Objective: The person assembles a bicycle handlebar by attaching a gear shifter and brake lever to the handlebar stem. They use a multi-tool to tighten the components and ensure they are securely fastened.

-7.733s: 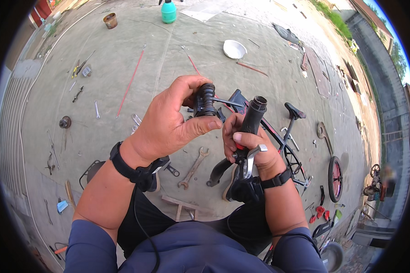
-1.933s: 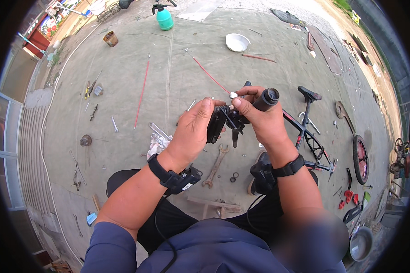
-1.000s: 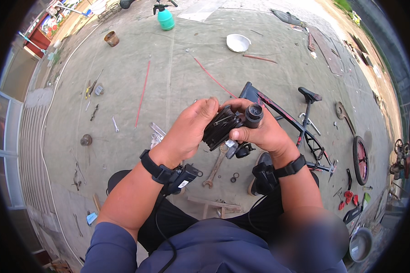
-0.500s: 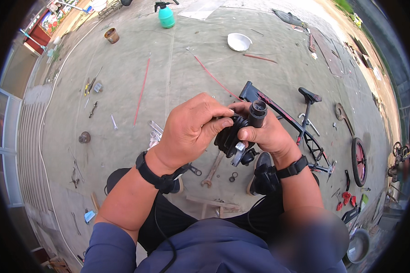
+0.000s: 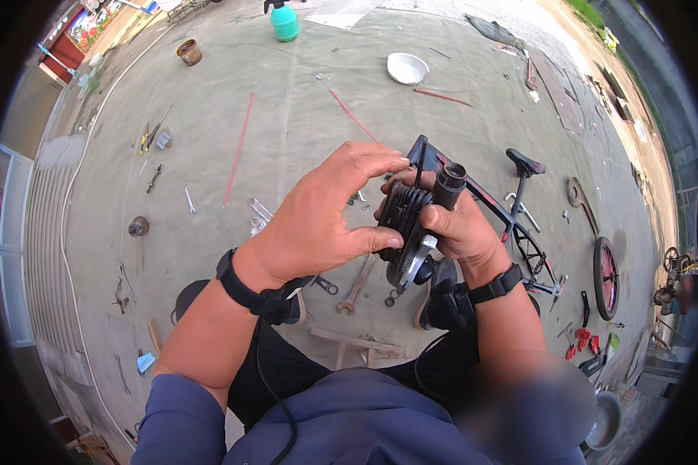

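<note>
Seated on a concrete yard [image 5: 287, 132], a person worked a black bicycle handlebar part [image 5: 411, 225] held at chest height above the knees. The right hand [image 5: 457, 232] was clenched around its tubular grip end, thumb laid across the front, while the left hand [image 5: 318, 217] pressed its thumb against the part's side with the other fingers spread loose above it, grasping nothing firmly. The job looked only partway through: the part was off the bicycle and in hand, its silver lever [image 5: 412, 267] hanging free below, and nothing showed it fitted anywhere yet. The piece appeared ribbed and dark, with a hollow round end pointing upward. Just beyond the hands, wrenches [image 5: 357, 283] lay scattered on the ground, and a stripped bicycle frame [image 5: 520, 225] with its saddle lay to the right, a loose wheel [image 5: 603, 267] beside it. Farther off stood a white bowl [image 5: 407, 68], a rusty can [image 5: 188, 52] and a green spray bottle [image 5: 284, 19].
</note>
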`<state>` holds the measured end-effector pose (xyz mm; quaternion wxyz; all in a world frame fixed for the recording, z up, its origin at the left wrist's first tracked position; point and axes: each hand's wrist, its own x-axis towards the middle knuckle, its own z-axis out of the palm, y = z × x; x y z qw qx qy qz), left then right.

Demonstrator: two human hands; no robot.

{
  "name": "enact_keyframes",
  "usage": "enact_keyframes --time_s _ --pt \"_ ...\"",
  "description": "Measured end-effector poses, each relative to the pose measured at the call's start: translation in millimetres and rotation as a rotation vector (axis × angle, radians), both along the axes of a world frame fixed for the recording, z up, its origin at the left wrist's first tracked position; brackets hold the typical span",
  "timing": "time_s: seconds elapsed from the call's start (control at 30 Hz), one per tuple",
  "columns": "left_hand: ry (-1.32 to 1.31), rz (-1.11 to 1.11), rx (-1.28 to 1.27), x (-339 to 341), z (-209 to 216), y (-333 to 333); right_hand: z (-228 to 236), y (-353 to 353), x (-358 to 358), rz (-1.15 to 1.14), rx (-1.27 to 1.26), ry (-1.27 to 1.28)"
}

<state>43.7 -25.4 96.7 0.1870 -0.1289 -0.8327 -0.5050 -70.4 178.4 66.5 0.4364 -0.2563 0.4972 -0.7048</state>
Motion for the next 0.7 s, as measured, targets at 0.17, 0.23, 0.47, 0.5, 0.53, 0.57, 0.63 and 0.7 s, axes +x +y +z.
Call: enact_keyframes --time_s 0.17,0.23,0.47,0.5,0.53,0.57,0.63,0.7 --pt "0.093 -0.060 -0.191 2.1 3.8 6.8 -4.3 3.0 -4.8 0.017 -0.048 -0.042" --pt "0.131 -0.060 -0.221 0.8 2.0 6.3 -1.4 3.9 -1.8 -0.021 -0.044 -0.022" --pt "0.178 -0.051 -0.293 5.6 -6.1 5.7 -0.5 6.9 -1.8 -0.057 0.010 0.053" --pt "0.209 -0.041 -0.301 5.8 -7.6 6.1 0.6 7.8 -2.1 -0.052 0.010 0.049" --pt "0.241 -0.032 -0.309 5.3 -9.8 6.2 1.6 8.4 -2.5 -0.048 0.010 0.046" --pt "0.273 -0.024 -0.317 4.6 -12.0 6.2 2.4 8.4 -1.8 -0.062 0.007 0.028" --pt "0.320 -0.007 -0.283 1.8 -17.6 8.4 3.2 8.9 0.2 -0.089 0.004 -0.009" --pt "0.324 -0.009 -0.243 1.5 -18.4 8.3 3.3 9.6 -4.5 -0.017 -0.024 -0.055"
